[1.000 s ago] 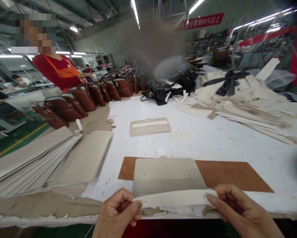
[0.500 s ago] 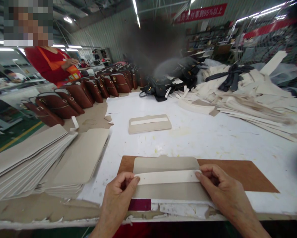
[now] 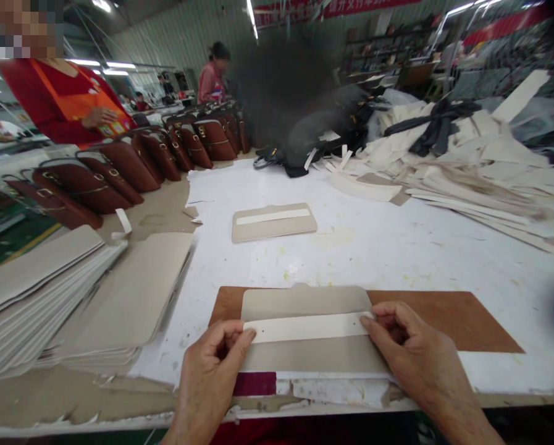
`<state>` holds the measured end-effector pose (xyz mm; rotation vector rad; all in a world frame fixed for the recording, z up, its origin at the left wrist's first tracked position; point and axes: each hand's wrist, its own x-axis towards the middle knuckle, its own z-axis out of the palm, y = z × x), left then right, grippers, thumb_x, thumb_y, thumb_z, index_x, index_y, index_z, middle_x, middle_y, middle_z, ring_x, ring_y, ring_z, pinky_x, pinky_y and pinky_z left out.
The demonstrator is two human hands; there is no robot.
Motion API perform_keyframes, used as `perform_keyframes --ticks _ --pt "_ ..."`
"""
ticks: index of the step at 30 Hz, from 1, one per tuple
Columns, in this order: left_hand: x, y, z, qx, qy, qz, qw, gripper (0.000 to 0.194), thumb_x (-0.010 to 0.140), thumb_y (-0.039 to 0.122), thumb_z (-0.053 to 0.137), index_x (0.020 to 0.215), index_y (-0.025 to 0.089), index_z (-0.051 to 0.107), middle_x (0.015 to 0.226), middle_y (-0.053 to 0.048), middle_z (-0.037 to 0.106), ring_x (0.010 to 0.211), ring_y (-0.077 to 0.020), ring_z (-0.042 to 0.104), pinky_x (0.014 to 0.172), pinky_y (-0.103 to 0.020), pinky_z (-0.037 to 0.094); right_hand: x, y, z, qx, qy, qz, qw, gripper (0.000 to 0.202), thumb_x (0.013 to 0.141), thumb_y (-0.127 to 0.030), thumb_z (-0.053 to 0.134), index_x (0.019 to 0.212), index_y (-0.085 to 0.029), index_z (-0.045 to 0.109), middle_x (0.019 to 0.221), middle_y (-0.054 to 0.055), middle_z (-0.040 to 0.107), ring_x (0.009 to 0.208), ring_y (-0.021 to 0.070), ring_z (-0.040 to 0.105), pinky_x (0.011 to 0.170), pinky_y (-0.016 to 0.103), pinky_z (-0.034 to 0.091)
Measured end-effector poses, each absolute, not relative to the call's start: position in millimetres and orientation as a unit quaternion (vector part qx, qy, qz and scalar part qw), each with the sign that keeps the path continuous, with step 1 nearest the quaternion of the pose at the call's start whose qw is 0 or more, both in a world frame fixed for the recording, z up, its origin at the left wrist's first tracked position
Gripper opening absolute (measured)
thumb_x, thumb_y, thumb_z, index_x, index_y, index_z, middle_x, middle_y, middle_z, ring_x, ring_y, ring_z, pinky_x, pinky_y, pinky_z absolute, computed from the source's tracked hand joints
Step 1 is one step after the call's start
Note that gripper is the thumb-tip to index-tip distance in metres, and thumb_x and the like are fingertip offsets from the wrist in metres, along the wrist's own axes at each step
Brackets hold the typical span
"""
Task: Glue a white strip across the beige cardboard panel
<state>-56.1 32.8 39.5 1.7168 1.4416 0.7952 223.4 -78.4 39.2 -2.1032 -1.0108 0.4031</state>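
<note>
A beige panel (image 3: 304, 355) lies on a brown board (image 3: 448, 318) near the table's front edge. Across its middle runs a white strip (image 3: 309, 327). My left hand (image 3: 212, 364) pinches the strip's left end with thumb and fingers. The strip's right end is pinched by my right hand (image 3: 411, 352). The strip lies flat on the panel.
A finished panel with strip (image 3: 273, 221) lies farther back. Stacks of beige panels (image 3: 73, 296) fill the left. A row of maroon bags (image 3: 119, 167) runs back left, black bags (image 3: 299, 154) and a heap of cream pieces (image 3: 466, 167) sit right. A person in red and orange (image 3: 68, 105) stands left.
A second ago I held the strip raised near the table edge; it has moved forward and down onto the panel's middle. The view has tilted slightly down.
</note>
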Motion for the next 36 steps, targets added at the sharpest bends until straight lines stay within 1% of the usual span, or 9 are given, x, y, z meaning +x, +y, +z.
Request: perform_keyframes --ticks 3,8,12,16,22,29,33,36 --pt "-55.6 31.3 41.7 0.674 0.565 0.308 0.363 0.038 0.087 0.06 0.069 0.087 0.023 0.078 0.068 0.002 0.064 0.064 -0.0174 0.056 0.061 -0.026 0.045 222.5 -78.2 40.6 -0.824 -0.398 0.156 0.372 0.034 0.091 -0.06 0.054 0.092 -0.028 0.064 0.072 -0.006 0.061 0.063 0.0221 0.057 0.067 0.037 0.042" --pt "-51.4 27.4 48.0 0.651 0.586 0.309 0.371 0.034 0.089 0.057 0.07 0.09 0.024 0.078 0.073 0.003 0.067 0.07 -0.0174 0.059 0.067 -0.026 0.045 220.1 -78.2 42.2 -0.826 -0.4 0.153 0.366 0.033 0.093 -0.059 0.053 0.092 -0.028 0.064 0.071 -0.005 0.06 0.062 0.0224 0.057 0.067 0.037 0.043" --pt "-52.4 28.8 44.3 0.664 0.575 0.313 0.36 0.037 0.088 0.06 0.07 0.088 0.024 0.079 0.071 0.002 0.068 0.066 -0.0185 0.06 0.063 -0.027 0.045 218.7 -77.9 43.2 -0.828 -0.407 0.134 0.362 0.03 0.094 -0.056 0.053 0.093 -0.028 0.064 0.072 -0.004 0.062 0.062 0.0221 0.058 0.066 0.038 0.043" --pt "-57.5 30.7 34.4 0.676 0.572 0.309 0.346 0.036 0.09 0.06 0.069 0.09 0.025 0.079 0.074 0.002 0.071 0.068 -0.0182 0.062 0.063 -0.026 0.045 218.5 -77.0 44.6 -0.832 -0.401 0.141 0.358 0.031 0.093 -0.057 0.053 0.092 -0.028 0.064 0.072 -0.004 0.062 0.063 0.0228 0.059 0.065 0.038 0.042" --pt "-57.6 29.9 30.6 0.683 0.571 0.313 0.332 0.035 0.091 0.06 0.069 0.089 0.027 0.079 0.071 0.003 0.069 0.066 -0.017 0.06 0.062 -0.025 0.044 218.6 -76.7 45.2 -0.842 -0.383 0.166 0.342 0.035 0.09 -0.061 0.053 0.09 -0.028 0.064 0.072 -0.004 0.062 0.066 0.0238 0.06 0.068 0.039 0.041" --pt "-57.3 30.2 33.2 0.683 0.568 0.312 0.336 0.035 0.091 0.06 0.07 0.088 0.026 0.078 0.068 0.003 0.067 0.063 -0.017 0.059 0.06 -0.025 0.045 217.4 -76.9 44.6 -0.84 -0.415 0.135 0.323 0.031 0.094 -0.057 0.05 0.088 -0.028 0.063 0.077 -0.002 0.064 0.07 0.0255 0.062 0.069 0.04 0.042" --pt "-55.7 30.4 32.9 0.682 0.563 0.323 0.338 0.03 0.092 0.055 0.07 0.089 0.026 0.078 0.072 0.003 0.069 0.066 -0.0169 0.062 0.063 -0.025 0.046 218.7 -77.2 44.8 -0.838 -0.432 0.129 0.307 0.03 0.097 -0.054 0.049 0.087 -0.028 0.061 0.078 -0.002 0.064 0.07 0.0247 0.062 0.068 0.039 0.041" --pt "-53.1 28.8 38.1 0.686 0.55 0.332 0.341 0.025 0.094 0.048 0.071 0.086 0.025 0.077 0.07 0.003 0.067 0.064 -0.016 0.062 0.061 -0.024 0.046 219.2 -79.1 41.3 -0.834 -0.446 0.126 0.3 0.031 0.097 -0.056 0.048 0.086 -0.029 0.059 0.081 0.0 0.065 0.072 0.0256 0.062 0.067 0.04 0.045"
